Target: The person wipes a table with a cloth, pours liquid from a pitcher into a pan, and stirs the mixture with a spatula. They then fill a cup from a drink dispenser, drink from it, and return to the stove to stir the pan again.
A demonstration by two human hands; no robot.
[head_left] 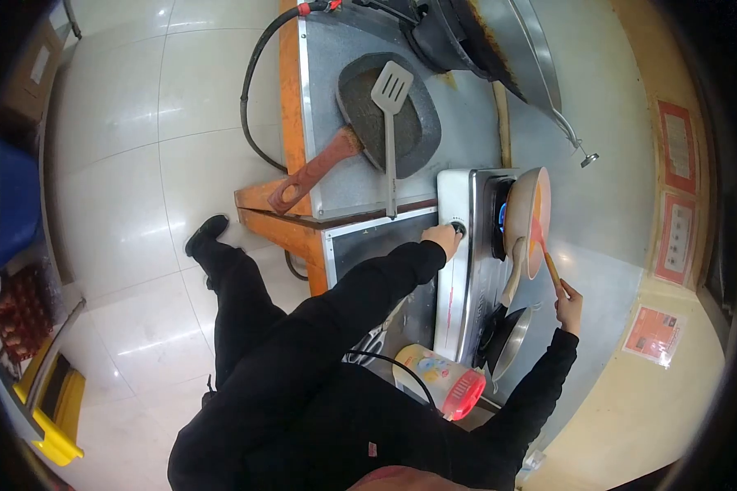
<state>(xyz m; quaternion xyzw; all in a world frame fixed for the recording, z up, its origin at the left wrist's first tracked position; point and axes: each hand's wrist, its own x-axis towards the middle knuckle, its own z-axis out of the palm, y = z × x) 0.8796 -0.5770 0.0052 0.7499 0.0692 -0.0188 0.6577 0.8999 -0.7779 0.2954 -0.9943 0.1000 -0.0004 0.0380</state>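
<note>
My left hand [444, 237] pinches the black control knob [458, 230] on the front of a white gas stove [454, 303]. A blue flame [500, 217] burns under a light-coloured frying pan [515, 211], whose beige handle [513, 274] points toward me. In my right hand [569, 307] is a wooden-handled spatula [552, 268], closed in the fingers. Its head reaches into the pan, where something orange shows; what that is I cannot make out.
A square grey pan [426, 123] with a slotted turner [391, 131] across it lies on the metal counter [327, 74]. Beyond are a large wok [532, 57] and a black hose [246, 106]. A red-lidded jug [426, 372] and steel pan [513, 348] are near my body.
</note>
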